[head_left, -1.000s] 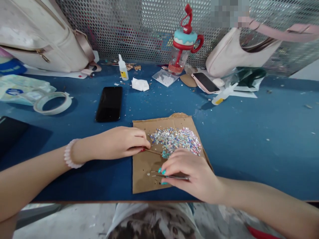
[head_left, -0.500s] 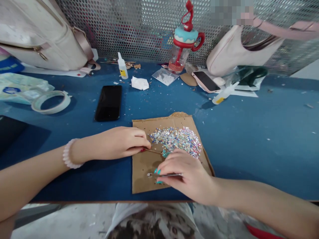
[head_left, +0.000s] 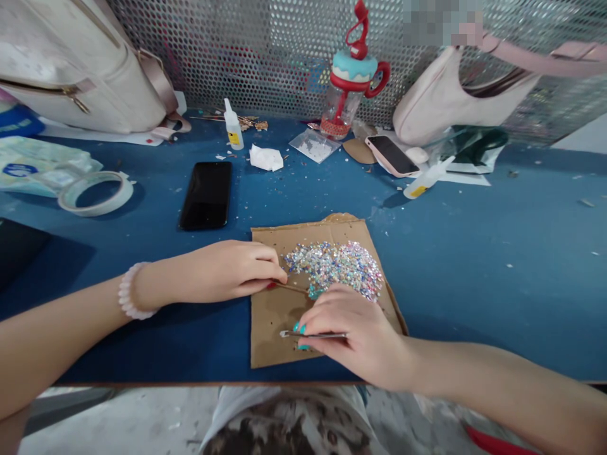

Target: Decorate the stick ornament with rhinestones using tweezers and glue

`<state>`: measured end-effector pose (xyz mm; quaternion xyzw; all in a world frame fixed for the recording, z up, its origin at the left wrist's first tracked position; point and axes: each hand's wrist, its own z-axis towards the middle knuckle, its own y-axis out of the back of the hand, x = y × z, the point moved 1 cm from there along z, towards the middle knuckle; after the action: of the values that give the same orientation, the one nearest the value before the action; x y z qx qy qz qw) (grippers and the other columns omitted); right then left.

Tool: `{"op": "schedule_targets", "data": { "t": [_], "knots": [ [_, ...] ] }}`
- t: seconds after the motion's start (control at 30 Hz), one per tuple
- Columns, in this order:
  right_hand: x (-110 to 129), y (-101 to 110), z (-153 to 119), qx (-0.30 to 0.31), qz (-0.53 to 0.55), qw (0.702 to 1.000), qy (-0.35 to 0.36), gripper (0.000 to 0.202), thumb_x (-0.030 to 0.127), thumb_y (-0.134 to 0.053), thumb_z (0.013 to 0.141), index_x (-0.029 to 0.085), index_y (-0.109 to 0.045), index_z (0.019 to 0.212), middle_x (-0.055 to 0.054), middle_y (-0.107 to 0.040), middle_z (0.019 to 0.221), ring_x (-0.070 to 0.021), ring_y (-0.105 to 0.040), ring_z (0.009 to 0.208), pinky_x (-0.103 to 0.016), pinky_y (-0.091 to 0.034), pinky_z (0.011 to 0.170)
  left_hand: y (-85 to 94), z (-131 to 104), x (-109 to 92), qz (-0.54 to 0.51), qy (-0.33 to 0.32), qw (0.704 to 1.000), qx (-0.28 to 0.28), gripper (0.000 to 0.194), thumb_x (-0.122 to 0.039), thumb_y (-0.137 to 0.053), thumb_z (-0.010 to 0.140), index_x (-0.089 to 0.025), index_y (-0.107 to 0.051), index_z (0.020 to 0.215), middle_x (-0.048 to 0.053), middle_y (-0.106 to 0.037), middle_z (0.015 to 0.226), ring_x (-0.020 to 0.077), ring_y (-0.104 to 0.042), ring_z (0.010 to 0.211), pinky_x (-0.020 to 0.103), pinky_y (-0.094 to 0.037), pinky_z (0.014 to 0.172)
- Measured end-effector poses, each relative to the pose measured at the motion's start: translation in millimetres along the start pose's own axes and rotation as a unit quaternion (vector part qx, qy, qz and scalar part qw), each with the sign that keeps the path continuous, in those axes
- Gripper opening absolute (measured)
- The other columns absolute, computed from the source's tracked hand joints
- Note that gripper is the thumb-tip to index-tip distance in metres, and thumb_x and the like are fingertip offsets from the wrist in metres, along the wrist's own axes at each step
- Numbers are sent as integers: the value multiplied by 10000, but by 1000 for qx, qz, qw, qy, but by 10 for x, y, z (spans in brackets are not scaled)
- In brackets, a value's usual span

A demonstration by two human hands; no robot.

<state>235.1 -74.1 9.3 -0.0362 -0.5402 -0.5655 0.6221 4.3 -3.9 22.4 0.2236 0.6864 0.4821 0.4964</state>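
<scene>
My left grip (head_left: pixel 237 272) is pinching a thin brown stick (head_left: pixel 293 288) between the fingertips, over the left part of a flat, brown cardboard sheet (head_left: pixel 268 319). The stick points right, its far end close to a small teal clump (head_left: pixel 313 291) at the lower edge of a spread of tiny, glittering multicoloured gems (head_left: pixel 339 262).

My right grip (head_left: pixel 353 332) is closed around slim, silver metal tweezers (head_left: pixel 325 335), held over the near part of the cardboard with the tips pointing left. At those tips is a small pale piece (head_left: pixel 283 333); I cannot tell whether it is nipped or only touched. The gems lie on the far half of the cardboard, just beyond my right knuckles.

The cardboard rests on a blue worktop (head_left: pixel 474 265). Beyond my left wrist lies a black, rectangular phone (head_left: pixel 205 195), apart from the cardboard, with a white, ring-shaped tape roll (head_left: pixel 97 207) to its left.
</scene>
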Motion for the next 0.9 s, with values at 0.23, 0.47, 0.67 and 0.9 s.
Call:
{"op": "schedule_targets", "data": {
  "t": [0.23, 0.47, 0.67, 0.9],
  "knots": [
    [40, 89, 21, -18, -1, 999, 35, 108, 195, -657, 875, 178, -620, 774, -17, -741, 773, -125, -680, 677, -284, -501, 734, 16, -29, 38, 14, -34, 999, 5, 261, -202, -439, 976, -254, -587, 1185, 40, -614, 1051, 133, -585, 908, 205, -417, 752],
    [-4, 313, 22, -68, 2, 998, 6, 57, 196, -645, 878, 200, -648, 821, -20, -742, 761, -143, -695, 689, -307, -555, 688, 104, -61, 187, -27, -23, 999, 18, 269, -196, -462, 973, -284, -638, 1158, 31, -610, 1033, 113, -582, 873, 191, -421, 753],
    [-90, 439, 29, -93, -22, 995, -15, 55, 147, -664, 835, 202, -664, 830, -31, -739, 756, -161, -706, 722, -297, -582, 673, 103, -79, 261, -12, -20, 1000, 16, 271, -256, -444, 989, -301, -652, 1157, 37, -598, 1024, 107, -566, 832, 200, -419, 720],
    [-147, 452, 27, -82, -63, 994, -30, 68, 151, -663, 831, 215, -687, 831, -20, -746, 768, -161, -714, 740, -277, -586, 691, 102, -79, 252, -10, -24, 1000, 11, 274, -264, -446, 987, -312, -661, 1151, 40, -606, 1024, 111, -567, 829, 204, -420, 708]
  ]
}}
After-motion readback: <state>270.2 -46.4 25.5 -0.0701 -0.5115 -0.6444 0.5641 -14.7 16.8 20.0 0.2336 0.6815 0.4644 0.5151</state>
